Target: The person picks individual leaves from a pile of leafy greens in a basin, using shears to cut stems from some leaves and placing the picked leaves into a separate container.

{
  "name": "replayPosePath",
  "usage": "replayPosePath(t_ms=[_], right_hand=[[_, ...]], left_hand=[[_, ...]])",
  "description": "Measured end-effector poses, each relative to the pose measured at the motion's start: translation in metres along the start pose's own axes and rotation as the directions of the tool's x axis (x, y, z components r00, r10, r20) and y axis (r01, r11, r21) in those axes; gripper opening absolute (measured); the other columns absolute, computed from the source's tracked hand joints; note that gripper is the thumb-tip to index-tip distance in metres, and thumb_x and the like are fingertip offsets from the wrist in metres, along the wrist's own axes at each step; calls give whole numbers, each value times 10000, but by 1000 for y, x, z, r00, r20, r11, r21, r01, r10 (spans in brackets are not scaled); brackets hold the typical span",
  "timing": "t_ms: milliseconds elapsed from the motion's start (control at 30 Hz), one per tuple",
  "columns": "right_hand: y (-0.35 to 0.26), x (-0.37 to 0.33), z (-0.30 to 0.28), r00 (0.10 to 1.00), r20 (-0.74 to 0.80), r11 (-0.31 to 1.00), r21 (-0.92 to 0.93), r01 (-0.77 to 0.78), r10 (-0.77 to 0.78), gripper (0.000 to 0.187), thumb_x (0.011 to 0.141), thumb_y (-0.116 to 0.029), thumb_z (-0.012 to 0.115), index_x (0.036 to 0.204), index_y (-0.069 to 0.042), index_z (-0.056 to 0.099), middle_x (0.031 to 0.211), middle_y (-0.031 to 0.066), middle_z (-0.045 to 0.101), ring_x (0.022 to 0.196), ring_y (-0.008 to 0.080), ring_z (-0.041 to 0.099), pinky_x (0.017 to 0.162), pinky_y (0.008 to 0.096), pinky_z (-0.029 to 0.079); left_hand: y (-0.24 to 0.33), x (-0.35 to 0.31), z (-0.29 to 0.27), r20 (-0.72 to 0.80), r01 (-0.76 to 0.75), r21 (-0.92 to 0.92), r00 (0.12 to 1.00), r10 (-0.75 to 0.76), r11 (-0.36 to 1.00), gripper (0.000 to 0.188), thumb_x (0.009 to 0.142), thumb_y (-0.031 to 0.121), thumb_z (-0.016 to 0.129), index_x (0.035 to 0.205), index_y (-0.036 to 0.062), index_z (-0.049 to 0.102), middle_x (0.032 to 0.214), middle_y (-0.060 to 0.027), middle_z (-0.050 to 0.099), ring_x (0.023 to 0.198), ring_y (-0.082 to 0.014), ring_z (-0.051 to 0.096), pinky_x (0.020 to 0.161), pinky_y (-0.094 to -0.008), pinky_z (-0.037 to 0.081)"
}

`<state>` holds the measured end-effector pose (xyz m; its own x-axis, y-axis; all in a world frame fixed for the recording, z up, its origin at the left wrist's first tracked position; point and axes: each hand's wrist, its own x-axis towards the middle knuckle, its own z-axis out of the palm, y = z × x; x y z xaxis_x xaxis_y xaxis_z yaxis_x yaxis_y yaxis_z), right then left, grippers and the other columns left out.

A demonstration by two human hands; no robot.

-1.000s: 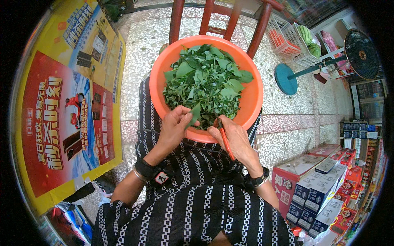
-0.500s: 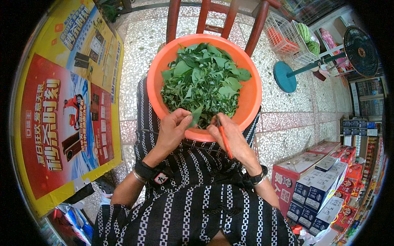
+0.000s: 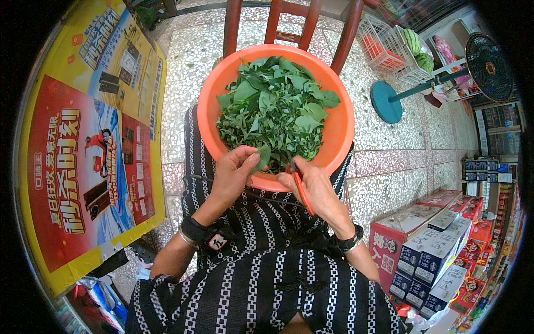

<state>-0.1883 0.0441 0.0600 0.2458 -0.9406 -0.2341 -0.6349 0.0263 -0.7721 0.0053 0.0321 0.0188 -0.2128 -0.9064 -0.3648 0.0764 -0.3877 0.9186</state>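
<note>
An orange plastic basin (image 3: 340, 139) rests on my lap, heaped with green leaves (image 3: 267, 106), some whole and many cut into narrow strips. Over its near rim, my left hand (image 3: 229, 177) pinches a single green leaf (image 3: 263, 156) between thumb and fingers. My right hand (image 3: 317, 192), just to the right, is closed around red-handled scissors (image 3: 303, 193). Their dark blades point toward the leaves, and my fingers cover part of the handle. The blades and the held leaf appear a small distance apart.
A red wooden chair (image 3: 272, 25) stands beyond the basin. To the far right are a floor fan (image 3: 386, 103) and white crates (image 3: 409, 58), one with watermelons. Stacked cartons (image 3: 428, 261) are at the lower right; a yellow and red poster panel (image 3: 72, 167) lines the left.
The held leaf has shifted slightly and shows less of its length. The scissors have tilted, with more of the blade visible. The basin has moved a little to the left.
</note>
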Motion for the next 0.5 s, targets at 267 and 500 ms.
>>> replayPosePath(t_ms=[267,500], right_hand=[[-5,1,3,987,25,964,-211,161,-159,484,811,-437,664,815,30,536,660,184,522,595,353,540,547,427,430],[-3,-1,-2,1000,0,999,-35,12,-12,462,835,-414,648,818,35,542,592,194,507,540,334,536,511,426,405]], left_hand=[[-2,-1,1,89,-24,33,996,21,999,184,932,163,549,990,2,617,822,-7,649,607,-26,519,511,-176,404],[-1,2,1,52,-45,-124,997,52,991,211,948,130,501,1107,-2,544,858,-46,654,613,-43,515,537,-187,418]])
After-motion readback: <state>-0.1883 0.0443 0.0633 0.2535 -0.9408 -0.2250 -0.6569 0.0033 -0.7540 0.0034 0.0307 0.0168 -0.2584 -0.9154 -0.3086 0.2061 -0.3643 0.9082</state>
